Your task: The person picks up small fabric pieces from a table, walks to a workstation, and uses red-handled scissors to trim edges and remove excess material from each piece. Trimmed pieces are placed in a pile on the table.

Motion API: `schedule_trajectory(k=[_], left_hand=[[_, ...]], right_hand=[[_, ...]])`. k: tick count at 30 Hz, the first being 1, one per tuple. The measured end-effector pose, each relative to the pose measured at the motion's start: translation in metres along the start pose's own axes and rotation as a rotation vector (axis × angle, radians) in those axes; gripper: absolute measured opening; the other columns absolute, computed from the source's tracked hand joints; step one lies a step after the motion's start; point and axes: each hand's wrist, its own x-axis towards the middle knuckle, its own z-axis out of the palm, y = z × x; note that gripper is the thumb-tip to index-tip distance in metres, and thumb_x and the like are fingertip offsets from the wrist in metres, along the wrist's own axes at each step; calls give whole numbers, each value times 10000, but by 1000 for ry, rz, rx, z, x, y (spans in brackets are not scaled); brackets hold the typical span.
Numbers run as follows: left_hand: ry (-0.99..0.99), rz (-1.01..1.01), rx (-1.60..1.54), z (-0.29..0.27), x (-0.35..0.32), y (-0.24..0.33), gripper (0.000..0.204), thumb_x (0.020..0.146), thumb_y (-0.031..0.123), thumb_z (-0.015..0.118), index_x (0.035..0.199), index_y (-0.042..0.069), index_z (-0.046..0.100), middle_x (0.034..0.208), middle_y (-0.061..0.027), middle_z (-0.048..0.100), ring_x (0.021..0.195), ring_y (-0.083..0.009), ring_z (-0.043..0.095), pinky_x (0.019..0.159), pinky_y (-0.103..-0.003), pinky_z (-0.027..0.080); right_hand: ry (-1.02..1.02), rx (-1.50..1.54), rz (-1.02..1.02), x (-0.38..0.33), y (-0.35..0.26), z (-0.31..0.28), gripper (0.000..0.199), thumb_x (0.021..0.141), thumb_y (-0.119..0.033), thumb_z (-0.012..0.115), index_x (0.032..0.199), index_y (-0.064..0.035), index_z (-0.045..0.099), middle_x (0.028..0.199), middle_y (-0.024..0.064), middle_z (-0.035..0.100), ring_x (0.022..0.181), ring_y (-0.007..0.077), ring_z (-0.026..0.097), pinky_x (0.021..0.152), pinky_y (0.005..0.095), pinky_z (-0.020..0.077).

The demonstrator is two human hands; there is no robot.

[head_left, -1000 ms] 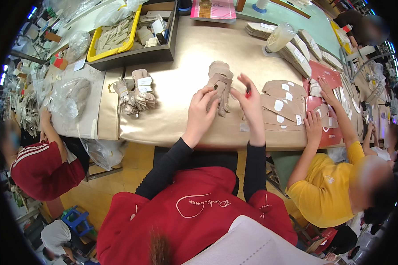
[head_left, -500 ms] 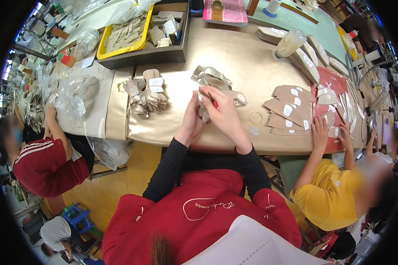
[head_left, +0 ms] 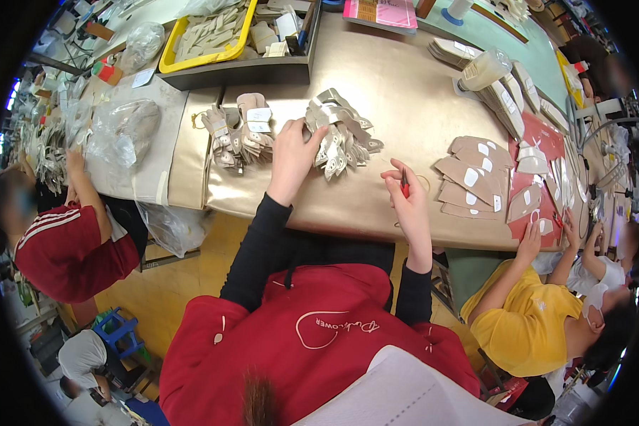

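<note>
A fanned stack of silver-grey cut pieces (head_left: 344,135) with punched holes lies on the table in front of me. My left hand (head_left: 294,157) is at its left edge, thumb over the pieces and fingers curled at their side. Off to the right of the stack, my right hand (head_left: 411,204) has its fingers bent around a small red-handled pointed tool (head_left: 405,186), whose dark tip points up. A thin tan rubber band (head_left: 424,181) shows partly behind this hand; whether the fingers touch it is unclear. Left of my left hand lie bundled beige pieces (head_left: 252,135) with a white label.
A black box (head_left: 248,74) with a yellow tray (head_left: 167,62) stands at the back left. Beige pieces with white patches (head_left: 468,177) and a bottle (head_left: 488,67) are to the right. A co-worker in yellow (head_left: 525,319) works over a red sheet; another in dark red (head_left: 78,241) sits left.
My hands have moved apart: the right went rightward and down with the tool, the left stayed at the stack. The silver-grey pieces now spread out in plain sight. The view has shifted slightly.
</note>
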Motion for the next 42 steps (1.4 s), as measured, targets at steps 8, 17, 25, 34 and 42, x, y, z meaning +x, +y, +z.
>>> schedule_trajectory(k=[8, 17, 25, 34, 42], left_hand=[[-33, -199, -206, -4, -56, 29, 286, 824, 188, 753, 968, -13, 608, 809, -119, 583, 674, -225, 547, 623, -342, 467], [-118, -368, -525, 3, -74, 27, 221, 845, 82, 751, 1011, -13, 640, 845, -36, 666, 742, -89, 606, 666, -224, 494], [-79, -283, -972, -35, -79, 45, 205, 905, 42, 666, 1094, -39, 669, 939, -45, 679, 830, -103, 632, 763, -239, 500], [-261, -289, -1113, -78, -84, 79, 118, 927, 50, 650, 931, -48, 715, 796, -61, 674, 695, -107, 644, 661, -234, 512], [-295, -354, -1072, -78, -88, 83, 136, 927, 73, 662, 895, -45, 720, 739, -57, 676, 674, -96, 648, 630, -219, 511]], right_hand=[[51, 335, -17, -23, 19, -5, 482, 1044, -208, 472, 1482, -22, 389, 984, -21, 547, 739, 26, 434, 622, 152, 363], [-104, 34, -281, -26, 6, 26, 411, 985, -113, 551, 1372, 19, 520, 933, 67, 532, 754, 123, 505, 688, 222, 437], [90, -143, -754, -23, -33, 22, 323, 773, 36, 750, 1091, 8, 704, 950, 131, 713, 745, 216, 661, 631, 298, 515], [93, -464, -1096, -19, -70, 10, 373, 651, -28, 784, 1019, -78, 753, 813, 46, 657, 588, 187, 559, 519, 299, 431], [103, -594, -1122, -22, -60, 11, 409, 622, -51, 720, 1020, -133, 772, 793, 19, 639, 586, 170, 570, 504, 295, 420]])
